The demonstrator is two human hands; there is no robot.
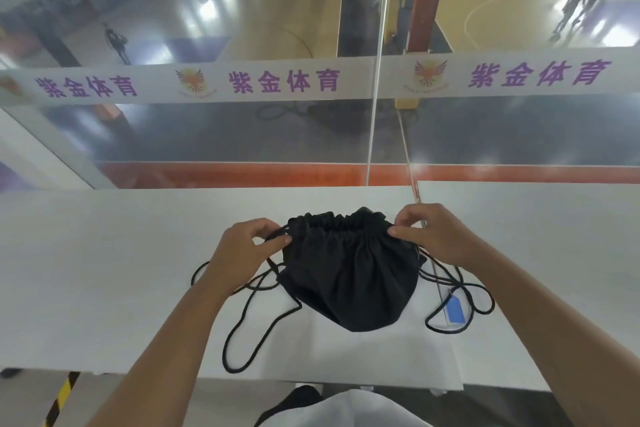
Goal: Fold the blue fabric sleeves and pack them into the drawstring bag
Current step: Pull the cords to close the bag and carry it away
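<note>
White tabletop [104, 270] stands before a glass wall over a sports hall. On it the left hand [242, 253] pinches the cord at the left end of the gathered mouth, and the right hand [436, 236] pinches the right end. Between them lies the black fabric drawstring bag [349, 274], rounded and full; no blue sleeves show, probably inside. I think both sides should be pulled evenly outward, while the loose black cords [249, 329] stay untangled.
</note>
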